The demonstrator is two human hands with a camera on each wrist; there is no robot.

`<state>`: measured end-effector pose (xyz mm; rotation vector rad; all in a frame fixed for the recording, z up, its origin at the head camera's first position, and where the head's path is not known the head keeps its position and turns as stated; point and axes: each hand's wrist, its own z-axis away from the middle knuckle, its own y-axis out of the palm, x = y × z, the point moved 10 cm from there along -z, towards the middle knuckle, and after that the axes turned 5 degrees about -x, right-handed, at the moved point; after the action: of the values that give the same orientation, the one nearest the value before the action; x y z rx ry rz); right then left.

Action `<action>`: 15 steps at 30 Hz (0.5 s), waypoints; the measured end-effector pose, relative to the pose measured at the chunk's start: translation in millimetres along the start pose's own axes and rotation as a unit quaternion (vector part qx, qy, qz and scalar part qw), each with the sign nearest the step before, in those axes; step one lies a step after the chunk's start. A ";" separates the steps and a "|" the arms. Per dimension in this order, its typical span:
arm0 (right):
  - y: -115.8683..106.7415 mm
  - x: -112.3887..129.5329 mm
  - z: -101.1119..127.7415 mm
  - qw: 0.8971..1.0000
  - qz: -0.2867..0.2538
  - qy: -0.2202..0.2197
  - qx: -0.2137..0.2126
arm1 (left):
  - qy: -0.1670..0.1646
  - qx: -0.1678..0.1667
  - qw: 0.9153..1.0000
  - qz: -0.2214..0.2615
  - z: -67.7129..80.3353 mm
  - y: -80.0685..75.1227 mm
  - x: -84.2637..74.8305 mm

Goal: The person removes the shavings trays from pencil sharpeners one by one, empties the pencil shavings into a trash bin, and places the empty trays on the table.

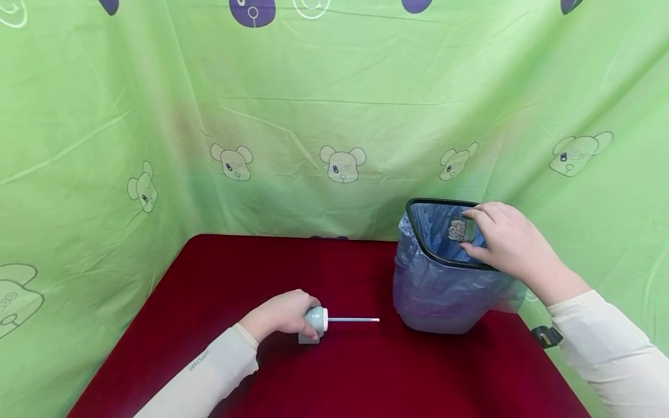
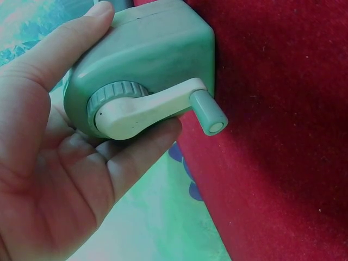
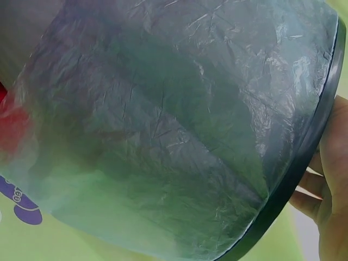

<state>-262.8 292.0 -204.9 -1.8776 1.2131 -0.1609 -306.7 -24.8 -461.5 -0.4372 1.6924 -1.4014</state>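
On the red table, my left hand point(image 1: 284, 313) holds a pale green hand-crank pencil sharpener point(image 2: 163, 43), thumb on one side and fingers on the other. A cream crank arm point(image 2: 157, 109) with a green knob shows in the left wrist view. From the sharpener's other end a pencil point(image 1: 352, 320) sticks out to the right. My right hand point(image 1: 504, 238) pinches a small clear shavings drawer point(image 1: 472, 231) between thumb and fingers over the mouth of a trash bin point(image 1: 425, 247). Pale shavings point(image 1: 456, 230) fill the drawer. In the right wrist view the bin hides the drawer.
A bluish translucent bag point(image 3: 163, 109) lines the bin and hangs down its outside, under a black rim point(image 3: 304, 174). The bin stands at the right side of the red table point(image 1: 251, 267). Green printed cloth point(image 1: 292, 87) hangs around the table's back and sides.
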 end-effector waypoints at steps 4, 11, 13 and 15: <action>-1.4 0.9 0.0 1.000 0.001 -0.011 -0.006 | -0.001 0.000 1.000 -0.001 0.5 -0.3 0.0; -0.8 4.1 -3.7 0.999 0.004 -0.035 -0.005 | 0.003 -0.002 1.000 0.003 -0.2 -0.9 0.7; 0.0 4.8 -4.1 0.999 0.006 -0.043 -0.006 | 0.004 -0.002 1.000 0.000 -0.7 0.9 1.3; 0.9 5.0 -3.9 0.999 0.009 -0.048 -0.005 | 0.003 -0.001 1.000 0.000 -0.6 2.6 2.0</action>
<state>-262.9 285.6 -204.8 -1.8612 1.1658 -0.0538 -307.6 -25.1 -464.7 -0.4354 1.6984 -1.4024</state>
